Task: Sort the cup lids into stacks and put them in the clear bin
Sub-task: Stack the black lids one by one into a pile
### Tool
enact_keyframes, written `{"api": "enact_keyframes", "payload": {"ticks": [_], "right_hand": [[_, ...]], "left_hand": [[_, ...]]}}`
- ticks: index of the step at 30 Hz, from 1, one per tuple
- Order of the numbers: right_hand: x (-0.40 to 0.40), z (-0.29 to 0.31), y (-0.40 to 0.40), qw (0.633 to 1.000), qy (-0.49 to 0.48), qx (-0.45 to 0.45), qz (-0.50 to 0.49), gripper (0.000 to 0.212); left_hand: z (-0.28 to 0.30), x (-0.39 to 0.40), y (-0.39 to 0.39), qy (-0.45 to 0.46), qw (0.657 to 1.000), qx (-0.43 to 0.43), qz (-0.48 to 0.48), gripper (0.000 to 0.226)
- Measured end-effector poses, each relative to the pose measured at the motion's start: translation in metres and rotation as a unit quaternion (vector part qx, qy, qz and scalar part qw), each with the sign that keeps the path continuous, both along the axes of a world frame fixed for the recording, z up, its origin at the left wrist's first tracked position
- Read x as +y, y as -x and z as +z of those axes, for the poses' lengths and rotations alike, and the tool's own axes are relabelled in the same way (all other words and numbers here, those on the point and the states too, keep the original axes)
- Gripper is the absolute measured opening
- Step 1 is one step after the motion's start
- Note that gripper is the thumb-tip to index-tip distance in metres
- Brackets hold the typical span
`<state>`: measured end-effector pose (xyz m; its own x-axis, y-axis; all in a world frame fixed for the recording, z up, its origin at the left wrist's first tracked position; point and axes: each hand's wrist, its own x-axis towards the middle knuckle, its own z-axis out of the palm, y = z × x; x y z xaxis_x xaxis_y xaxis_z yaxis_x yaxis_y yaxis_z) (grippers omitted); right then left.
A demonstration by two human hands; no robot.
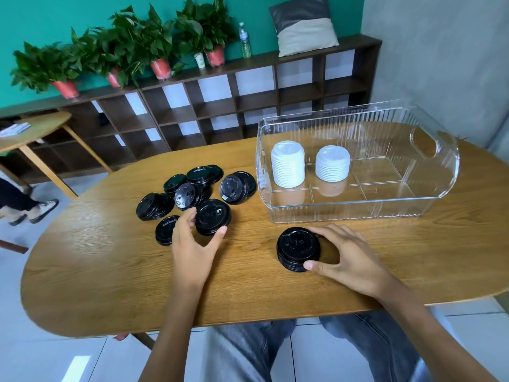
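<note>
Your wooden bench (110, 271) fills most of the view, an oval top with everything you work on laid across it. Behind it a dark cube shelf (209, 103) runs along the green wall, carrying potted plants (154, 42), a bottle (244, 41) and a cushion (301, 26).

The clear bin (429, 208) sits on the far right part of the bench, ribbed walls upright, open at the top. Inside it, towards its left end, stand two white lid stacks: the taller white stack (287, 164) nearest the left wall and the shorter white stack (332, 164) just beside it, apart from each other.

Left of the bin lies your loose pile of black lids (192, 186), some overlapping, some tilted.

Your right hand (345, 256) holds the black stack (298, 249) standing on the bench just in front of the bin; the fingers curl round its far side and the thumb presses its near side.

Your left hand (192, 241) grips a single black lid (212, 216) at the near edge of the pile, the fingers on its left rim and the thumb on its lower right rim. The lid looks tilted towards you.
</note>
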<state>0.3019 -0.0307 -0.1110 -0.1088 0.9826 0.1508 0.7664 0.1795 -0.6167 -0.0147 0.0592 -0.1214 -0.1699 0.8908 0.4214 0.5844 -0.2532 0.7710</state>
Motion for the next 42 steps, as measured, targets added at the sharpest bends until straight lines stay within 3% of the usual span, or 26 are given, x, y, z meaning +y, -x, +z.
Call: {"api": "enact_keyframes", "payload": {"ticks": [4, 8, 15, 22, 42], "right_hand": [[0.000, 0.000, 0.000, 1.000, -0.001, 0.001, 0.000, 0.084], [-0.001, 0.001, 0.000, 1.000, 0.000, 0.005, 0.000, 0.084], [0.000, 0.001, 0.001, 1.000, 0.000, 0.003, -0.001, 0.081], [0.000, 0.001, 0.001, 1.000, 0.001, 0.004, 0.000, 0.085], [-0.001, 0.002, 0.002, 1.000, 0.000, 0.008, -0.004, 0.077]], "left_hand": [[0.003, -0.010, 0.000, 0.045, 0.996, 0.023, -0.069, 0.080], [0.006, -0.016, -0.001, 0.087, 0.971, 0.140, -0.172, 0.085], [0.009, -0.011, -0.002, 0.123, 0.934, 0.256, -0.215, 0.099], [0.010, -0.012, -0.003, 0.118, 0.950, 0.211, -0.198, 0.089], [0.014, -0.014, -0.003, 0.126, 0.958, 0.172, -0.194, 0.093]]}}
